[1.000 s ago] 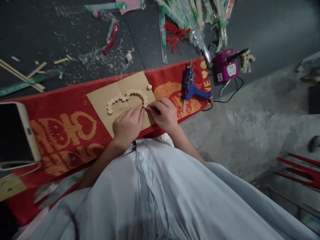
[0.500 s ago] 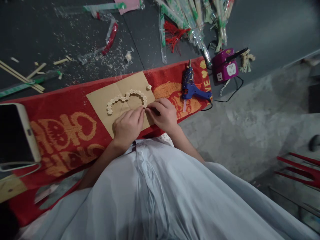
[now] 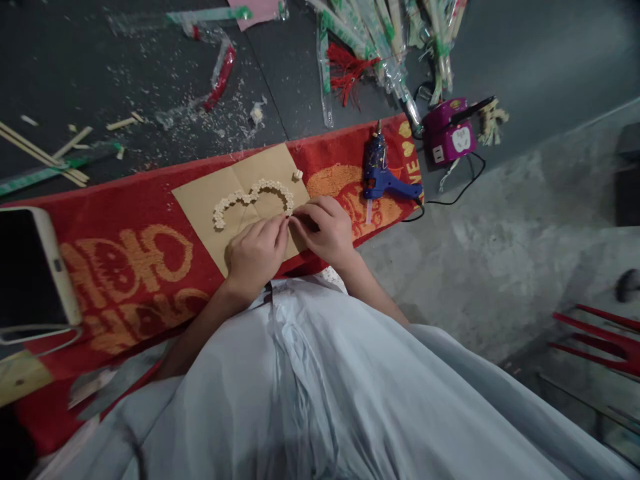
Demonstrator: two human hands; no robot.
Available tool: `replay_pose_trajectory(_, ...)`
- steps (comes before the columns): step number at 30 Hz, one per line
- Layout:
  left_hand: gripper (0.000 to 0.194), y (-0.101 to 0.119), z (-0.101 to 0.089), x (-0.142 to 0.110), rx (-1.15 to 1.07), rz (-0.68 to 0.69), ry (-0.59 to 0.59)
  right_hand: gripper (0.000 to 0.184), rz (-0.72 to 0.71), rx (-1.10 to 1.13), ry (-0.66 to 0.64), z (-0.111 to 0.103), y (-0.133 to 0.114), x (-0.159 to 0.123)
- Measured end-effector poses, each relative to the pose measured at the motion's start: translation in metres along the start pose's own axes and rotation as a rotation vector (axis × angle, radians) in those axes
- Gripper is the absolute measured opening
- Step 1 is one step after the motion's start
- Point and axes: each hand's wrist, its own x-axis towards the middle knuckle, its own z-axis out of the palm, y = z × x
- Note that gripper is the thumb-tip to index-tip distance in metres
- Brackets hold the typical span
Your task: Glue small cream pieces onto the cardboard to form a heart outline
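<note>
A curved double-arc outline of small pale wooden pieces [image 3: 270, 185] lies on a tan paper sheet [image 3: 200, 193], like the upper part of a heart. My left hand [image 3: 260, 250] rests over the sheet's near part, thumb and fingertips pinched at the right-hand end of the outline. Meeting it there, my right hand [image 3: 325, 227] has its fingertips pressed together. What either pinch holds is too small and hidden to make out. A small cluster of pieces [image 3: 298, 175] sits near the sheet's right edge. Right of my hands lies a blue glue gun [image 3: 380, 173].
Beneath the paper is a red towel [image 3: 135, 193]. A purple power socket block [image 3: 450, 130] stands right of the glue gun, its cord trailing. Wrapped chopsticks [image 3: 385, 40], loose sticks [image 3: 45, 153] and shavings lie behind. At left is a tablet-like device [image 3: 30, 267]. A red stool [image 3: 600, 340] stands at right.
Both hands stay almost in place at the end of the outline, with only very slight finger movement. The outline and the glue gun have not moved.
</note>
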Motion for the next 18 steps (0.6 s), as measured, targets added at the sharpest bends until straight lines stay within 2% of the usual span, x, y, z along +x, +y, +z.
replay_pose_trajectory(12, 0.034, 0.0028, 0.0001, 0.0017, -0.039, -0.027, 0.005, 0.024, 0.062, -0.007, -0.039, 0.0029, -0.0015, 0.0003)
replay_pose_trajectory(18, 0.035, 0.0026, -0.0001, 0.0024, -0.048, -0.044, -0.022, 0.023, 0.023, -0.042, 0.011, 0.0046, -0.0017, -0.0003)
